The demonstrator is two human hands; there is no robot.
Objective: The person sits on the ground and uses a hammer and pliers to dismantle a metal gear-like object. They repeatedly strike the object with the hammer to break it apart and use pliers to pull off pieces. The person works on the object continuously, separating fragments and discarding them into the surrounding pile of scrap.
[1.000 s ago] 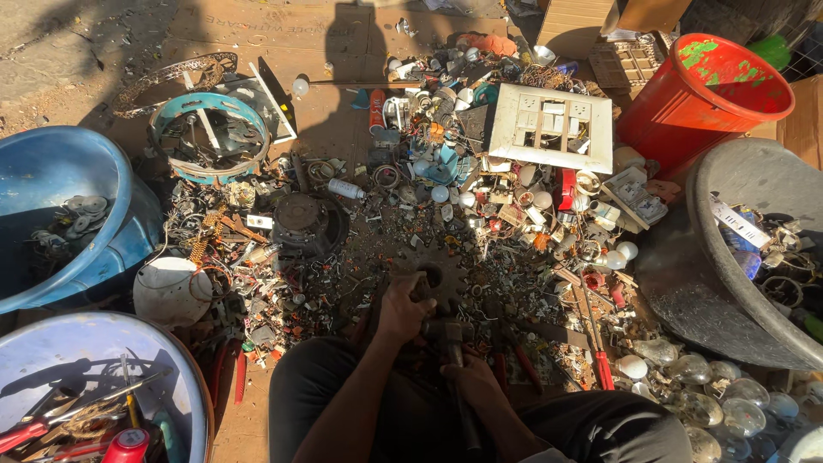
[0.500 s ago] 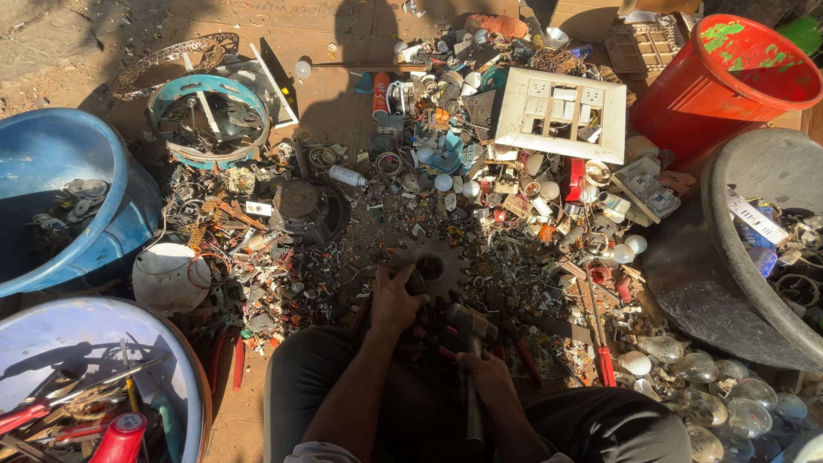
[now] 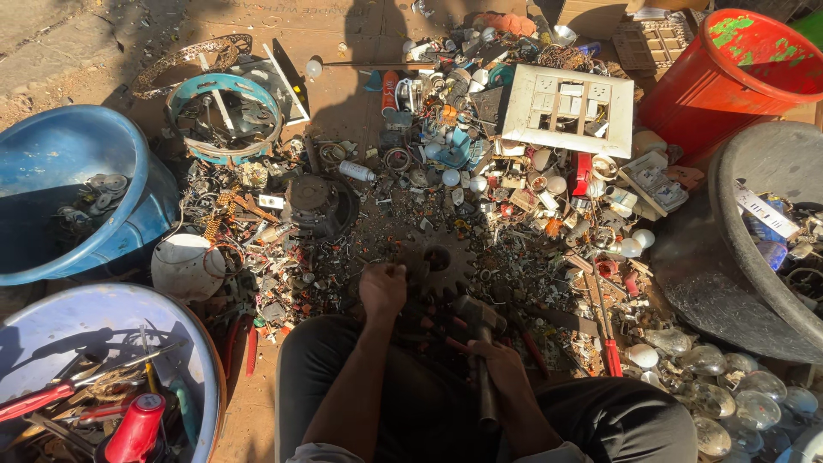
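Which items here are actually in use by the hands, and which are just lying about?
In use:
left hand on small scrap
right hand gripping hammer
gear wheel

Lying about:
red bucket
blue tub
white switch plate
clear bulbs

Left hand (image 3: 382, 287) fisted, knuckles up, forearm stretched forward. Right hand (image 3: 501, 369) curled tight, wrist bent, held nearer the knees.
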